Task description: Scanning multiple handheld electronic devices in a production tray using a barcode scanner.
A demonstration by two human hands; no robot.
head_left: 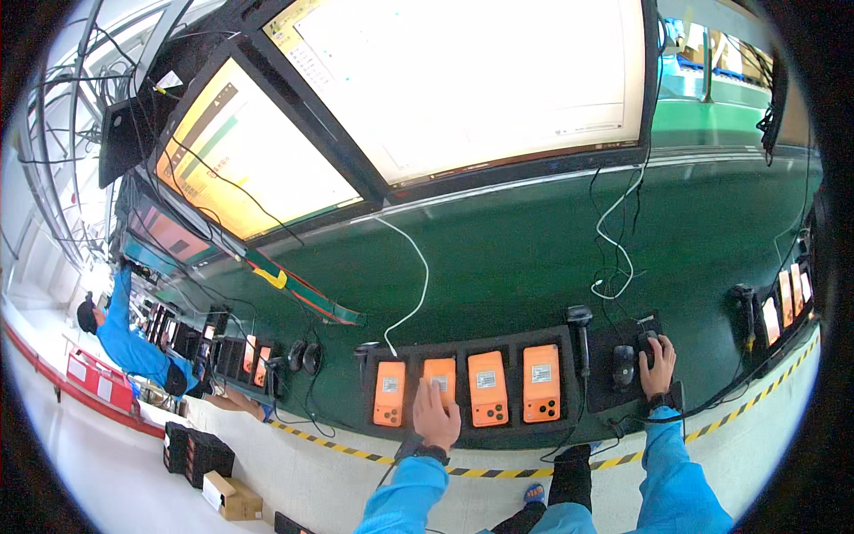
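Observation:
Several orange smartphones lie with their backs up in a black foam tray at the table's front edge. My left hand reaches over the second phone from the left. Its fingers are stretched out on the lower part of that phone and hide its cameras. The leftmost phone is beside that hand, with the third phone and the rightmost phone to its right. My right hand is wrapped over a black computer mouse. A second black mouse sits just left of it.
A black handheld scanner stands right of the tray. Two monitors rise behind the green tabletop. White cables trail across it. At far left a co-worker in blue works by more trays. Cartons stand on the floor.

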